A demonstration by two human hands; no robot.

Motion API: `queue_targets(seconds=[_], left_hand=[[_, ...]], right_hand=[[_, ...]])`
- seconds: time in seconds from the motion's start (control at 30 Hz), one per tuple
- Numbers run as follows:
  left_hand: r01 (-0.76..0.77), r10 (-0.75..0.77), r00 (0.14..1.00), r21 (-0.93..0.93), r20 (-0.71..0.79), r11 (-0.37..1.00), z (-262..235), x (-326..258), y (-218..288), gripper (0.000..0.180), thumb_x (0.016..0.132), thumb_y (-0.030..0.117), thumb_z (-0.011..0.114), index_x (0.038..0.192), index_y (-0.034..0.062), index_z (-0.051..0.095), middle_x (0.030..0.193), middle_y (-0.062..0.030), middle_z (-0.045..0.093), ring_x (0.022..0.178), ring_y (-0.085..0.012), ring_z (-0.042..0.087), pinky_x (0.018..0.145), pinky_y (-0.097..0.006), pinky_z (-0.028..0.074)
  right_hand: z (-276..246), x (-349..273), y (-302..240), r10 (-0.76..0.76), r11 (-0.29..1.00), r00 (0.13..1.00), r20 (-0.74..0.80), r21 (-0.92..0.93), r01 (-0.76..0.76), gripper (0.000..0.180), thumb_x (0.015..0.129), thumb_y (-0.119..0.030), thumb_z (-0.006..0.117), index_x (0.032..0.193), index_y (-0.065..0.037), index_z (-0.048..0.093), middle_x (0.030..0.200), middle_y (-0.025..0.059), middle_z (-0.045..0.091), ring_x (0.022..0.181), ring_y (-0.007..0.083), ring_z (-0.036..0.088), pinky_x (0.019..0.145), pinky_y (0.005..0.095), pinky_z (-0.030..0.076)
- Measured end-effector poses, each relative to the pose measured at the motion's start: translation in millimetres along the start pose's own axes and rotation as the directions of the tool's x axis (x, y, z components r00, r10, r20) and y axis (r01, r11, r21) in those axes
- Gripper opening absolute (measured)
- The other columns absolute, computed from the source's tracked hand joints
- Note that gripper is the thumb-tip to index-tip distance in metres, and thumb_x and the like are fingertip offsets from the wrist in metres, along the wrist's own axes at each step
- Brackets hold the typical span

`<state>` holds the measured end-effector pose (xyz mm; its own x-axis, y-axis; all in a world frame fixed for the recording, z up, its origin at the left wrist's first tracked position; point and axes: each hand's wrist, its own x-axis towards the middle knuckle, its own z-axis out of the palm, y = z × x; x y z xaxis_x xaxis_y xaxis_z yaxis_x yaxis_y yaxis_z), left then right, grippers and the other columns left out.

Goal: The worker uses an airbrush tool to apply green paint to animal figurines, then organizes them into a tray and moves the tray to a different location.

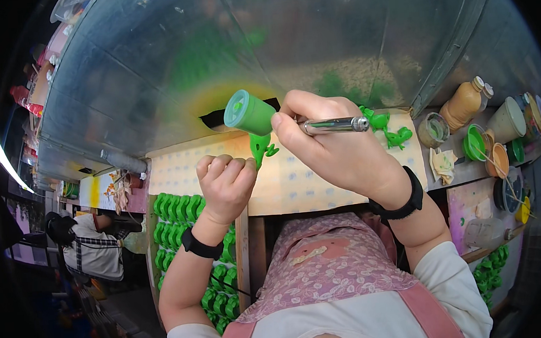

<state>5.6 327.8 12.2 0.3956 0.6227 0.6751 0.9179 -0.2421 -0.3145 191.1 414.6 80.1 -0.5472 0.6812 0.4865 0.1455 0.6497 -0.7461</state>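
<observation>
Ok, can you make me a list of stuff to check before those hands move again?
1. Airbrush gripped: ok, it's in the right hand.
2. Green frog-like figure held: ok, it's in the left hand.
3. Green paint cup firmly fixed to the airbrush: cannot tell, the join isn't clearly visible.
4. Hands covered: not ok, both are bare.
5. Apron on: ok, it's pink with a floral print.
</observation>
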Motion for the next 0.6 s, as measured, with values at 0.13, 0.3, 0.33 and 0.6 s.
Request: queue_targets(seconds=[0.13,0.3,0.33,0.6], left_hand=[[0.002,-0.002,1.0,-0.009,-0.013,1.0,0,0,-1,0.012,0.061,0.01,0.06,0.072,0.0117,0.055,0.061,0.0021,0.046,0.065,-0.014,0.048,0.068,-0.031,0.033],[-0.005,0.005,1.0,-0.004,0.011,1.0,-1,0,1,0.012,0.062,0.01,0.06,0.072,0.012,0.056,0.061,0.0026,0.046,0.064,-0.0134,0.048,0.068,-0.03,0.033],[-0.008,0.008,1.0,-0.006,0.018,1.0,-1,0,1,0.012,0.062,0.01,0.06,0.073,0.012,0.055,0.062,0.0028,0.046,0.064,-0.0132,0.048,0.068,-0.03,0.033],[-0.037,0.037,0.999,-0.023,0.001,0.999,2,1,4,0.012,0.062,0.01,0.06,0.073,0.0117,0.055,0.062,0.0032,0.046,0.062,-0.0123,0.047,0.068,-0.029,0.033]], right_hand=[[-3,-6,-3,0.01,1.0,0.998,0.07,0.026,-0.011,0.018,0.079,-0.013,0.051,0.068,0.002,0.049,0.054,0.0126,0.048,0.046,0.0221,0.048,0.045,0.0315,0.037],[0,-1,1,-0.024,0.999,0.999,0.043,-0.025,0.025,0.019,0.079,-0.013,0.051,0.068,0.002,0.049,0.054,0.0131,0.048,0.045,0.0231,0.047,0.045,0.0324,0.037],[2,2,2,-0.039,0.998,0.999,0.024,-0.048,0.041,0.019,0.079,-0.013,0.051,0.068,0.002,0.049,0.054,0.0131,0.048,0.045,0.0233,0.047,0.045,0.0325,0.037],[8,15,6,-0.044,0.998,0.997,-0.063,-0.056,0.04,0.02,0.079,-0.013,0.051,0.066,0.002,0.047,0.052,0.0132,0.046,0.044,0.0231,0.044,0.044,0.0326,0.036]])
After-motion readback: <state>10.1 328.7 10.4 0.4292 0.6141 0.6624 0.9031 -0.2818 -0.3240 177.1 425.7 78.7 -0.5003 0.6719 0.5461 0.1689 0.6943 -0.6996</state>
